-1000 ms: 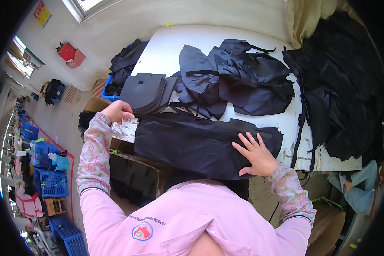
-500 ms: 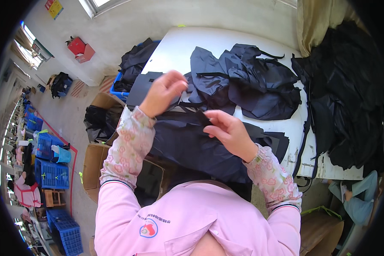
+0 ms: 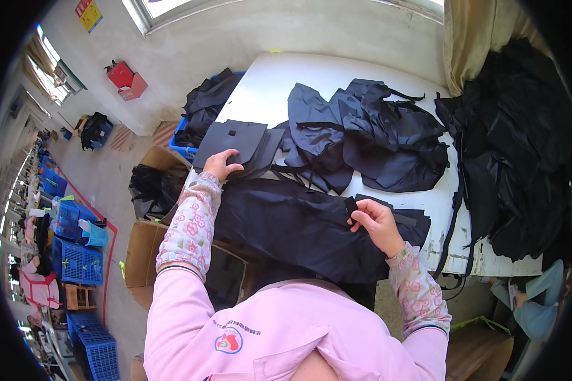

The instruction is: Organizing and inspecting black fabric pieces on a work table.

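Observation:
Between the thumb and fingers of my right hand (image 3: 376, 227) is a small black fabric tab (image 3: 351, 206), pinched and held over the near part of the table. My left hand (image 3: 221, 166) rests at the near corner of a stack of flat dark grey panels (image 3: 235, 140), the top one with a small square hole. Its thumb and fingers are apart and appear to touch the panel edge. A wide black cloth piece (image 3: 286, 222) lies along the table's near edge between my hands. Beyond it sits a crumpled heap of black fabric pieces (image 3: 375, 133) with straps.
The white table (image 3: 260, 82) stands against a wall. More black fabric (image 3: 508, 152) hangs at its right side. At the left are a blue crate (image 3: 183, 151) of black cloth and an open cardboard box (image 3: 143, 244). Other blue crates (image 3: 82, 260) line the floor farther left.
My left hand has come down toward me onto the panel stack's near corner. My right hand has shifted right and nearer, still pinching the black tab. The view has tilted slightly.

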Action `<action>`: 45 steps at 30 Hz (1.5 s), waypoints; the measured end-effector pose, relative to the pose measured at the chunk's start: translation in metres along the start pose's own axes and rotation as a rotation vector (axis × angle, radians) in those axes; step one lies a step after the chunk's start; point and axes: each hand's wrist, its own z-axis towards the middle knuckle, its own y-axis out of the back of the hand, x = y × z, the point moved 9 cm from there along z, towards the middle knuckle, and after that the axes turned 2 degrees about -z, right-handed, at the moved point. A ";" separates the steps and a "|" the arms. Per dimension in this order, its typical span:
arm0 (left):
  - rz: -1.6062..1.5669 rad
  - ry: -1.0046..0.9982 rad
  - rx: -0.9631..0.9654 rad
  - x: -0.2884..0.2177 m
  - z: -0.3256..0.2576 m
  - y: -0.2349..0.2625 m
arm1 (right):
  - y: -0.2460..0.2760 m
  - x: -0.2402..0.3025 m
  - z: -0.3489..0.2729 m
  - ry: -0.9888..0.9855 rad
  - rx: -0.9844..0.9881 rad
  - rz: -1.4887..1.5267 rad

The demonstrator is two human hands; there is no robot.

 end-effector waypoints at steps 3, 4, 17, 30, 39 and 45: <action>-0.230 -0.106 -0.086 0.006 -0.004 0.008 | -0.007 0.003 -0.001 0.009 0.017 -0.014; -0.224 -0.104 -0.089 0.012 -0.008 0.011 | -0.009 0.006 0.001 0.025 -0.017 -0.074; -0.470 -0.662 -0.159 -0.276 -0.151 0.130 | -0.006 0.076 0.016 0.383 -0.407 -0.533; -0.621 -0.639 0.217 -0.298 -0.143 0.062 | -0.021 0.048 0.008 0.346 0.043 -0.208; -0.258 -0.982 -0.213 -0.336 -0.154 0.062 | -0.055 0.078 -0.020 -0.023 0.490 0.038; -0.951 -0.467 0.141 -0.275 -0.126 0.080 | -0.009 0.071 -0.003 0.013 0.310 -0.415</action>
